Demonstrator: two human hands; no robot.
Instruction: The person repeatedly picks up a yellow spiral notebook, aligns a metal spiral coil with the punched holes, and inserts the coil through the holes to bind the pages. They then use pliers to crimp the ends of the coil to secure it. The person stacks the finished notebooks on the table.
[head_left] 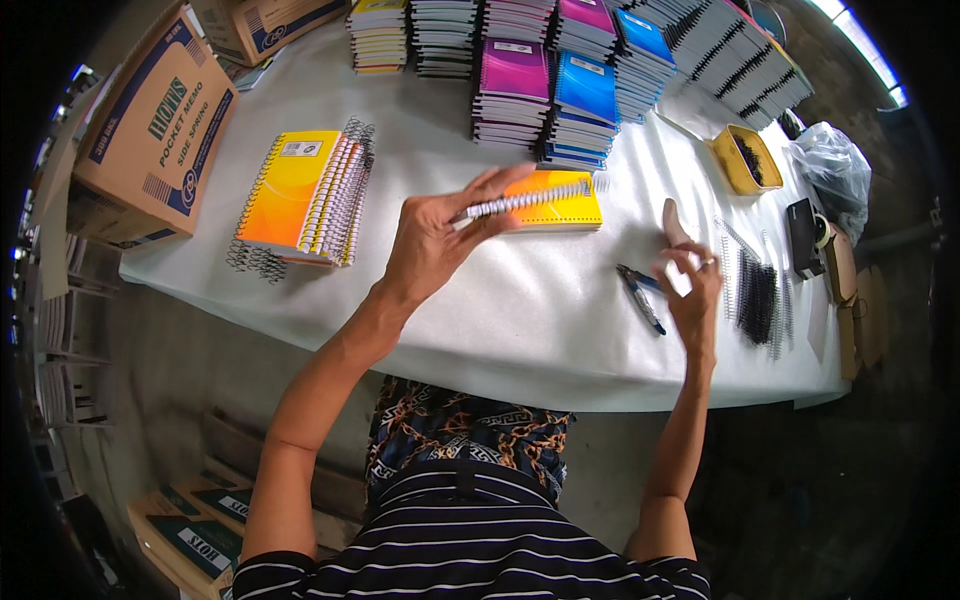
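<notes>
My left hand (430, 230) is closed on a small spiral notebook (530, 201), seen almost edge-on with a pale wire coil along it. Beneath it on the white-covered table lies an orange-yellow notebook (575, 212), partly hidden. My right hand (694, 295) hovers to the right, fingers loosely bent and apart, with nothing visible in them. Blue-handled pliers (642, 300) lie just left of this hand. A slim beige object (672, 218) is beyond its fingertips; its kind is unclear. Loose black wire coils (758, 305) lie to its right.
Coil-bound orange notebooks (290, 195) are stacked at left, near a large cardboard box (155, 130). Pink notebooks (512, 75) and blue ones (585, 90) stand in tall piles at the back. A yellow tub (742, 175), plastic bag (835, 170) and dark box (804, 238) sit at right.
</notes>
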